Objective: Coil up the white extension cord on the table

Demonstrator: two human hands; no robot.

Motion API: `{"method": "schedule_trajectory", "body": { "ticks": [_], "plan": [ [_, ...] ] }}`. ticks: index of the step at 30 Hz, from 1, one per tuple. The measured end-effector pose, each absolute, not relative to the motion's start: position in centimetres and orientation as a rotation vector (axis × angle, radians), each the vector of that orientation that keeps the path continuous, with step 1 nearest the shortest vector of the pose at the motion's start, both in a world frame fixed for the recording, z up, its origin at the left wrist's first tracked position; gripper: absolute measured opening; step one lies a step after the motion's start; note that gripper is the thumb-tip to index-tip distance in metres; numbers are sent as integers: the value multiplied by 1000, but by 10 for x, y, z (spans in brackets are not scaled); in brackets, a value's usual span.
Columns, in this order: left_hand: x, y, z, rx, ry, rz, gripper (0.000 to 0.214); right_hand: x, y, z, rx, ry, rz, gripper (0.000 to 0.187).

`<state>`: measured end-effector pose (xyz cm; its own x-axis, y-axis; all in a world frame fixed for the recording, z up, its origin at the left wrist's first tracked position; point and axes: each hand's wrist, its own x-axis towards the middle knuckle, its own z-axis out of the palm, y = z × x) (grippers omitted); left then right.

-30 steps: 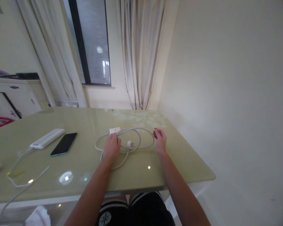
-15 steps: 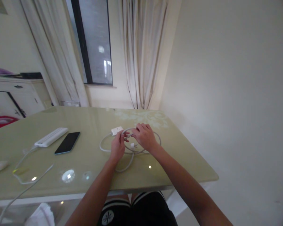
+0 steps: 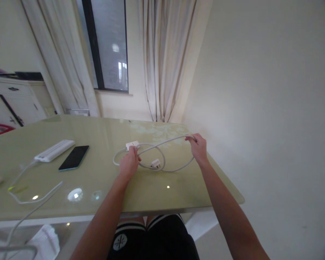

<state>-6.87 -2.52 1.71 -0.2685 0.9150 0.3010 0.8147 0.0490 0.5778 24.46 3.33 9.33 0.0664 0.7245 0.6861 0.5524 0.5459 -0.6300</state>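
A white power cord (image 3: pixel 165 141) runs in loops between my two hands over the table. My left hand (image 3: pixel 129 162) is closed on the cord, just in front of a small white socket block (image 3: pixel 132 144) that is partly hidden behind its fingers. Off to the right, my right hand (image 3: pixel 198 147) is raised a little and pinches another stretch of the cord, holding it fairly taut. The cord's white plug (image 3: pixel 155 163) lies inside the loop, its prongs facing right.
On the left of the glossy greenish table (image 3: pixel 178 196) lie a black phone (image 3: pixel 74 157) and a long white power strip (image 3: pixel 55 150) with its own cable (image 3: pixel 20 202). A wall (image 3: pixel 260 108) rises close by on the right.
My right hand has moved right, away from the left, drawing out a length of cord. The small coil between the hands has opened into a wider loop. The view has shifted slightly.
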Motion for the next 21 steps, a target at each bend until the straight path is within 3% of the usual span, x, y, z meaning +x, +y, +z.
{"method": "schedule_trajectory", "body": {
  "ticks": [4,7,11,15,21],
  "plan": [
    [-62,-26,17,1798,2308,871,33,258,44,80,-1223,-1537,220,27],
    [-59,-27,16,1794,2350,848,36,244,34,81,-1353,-1652,5,23],
    [-59,-26,10,1791,2312,979,35,198,-4,94,-1136,-1971,-450,51],
    [-62,-23,3,1778,2191,1238,31,145,-34,86,-708,-2613,-498,30],
    [-59,-21,1,1688,1980,1549,22,114,-29,60,-1288,-2870,-416,21]
  ]
}}
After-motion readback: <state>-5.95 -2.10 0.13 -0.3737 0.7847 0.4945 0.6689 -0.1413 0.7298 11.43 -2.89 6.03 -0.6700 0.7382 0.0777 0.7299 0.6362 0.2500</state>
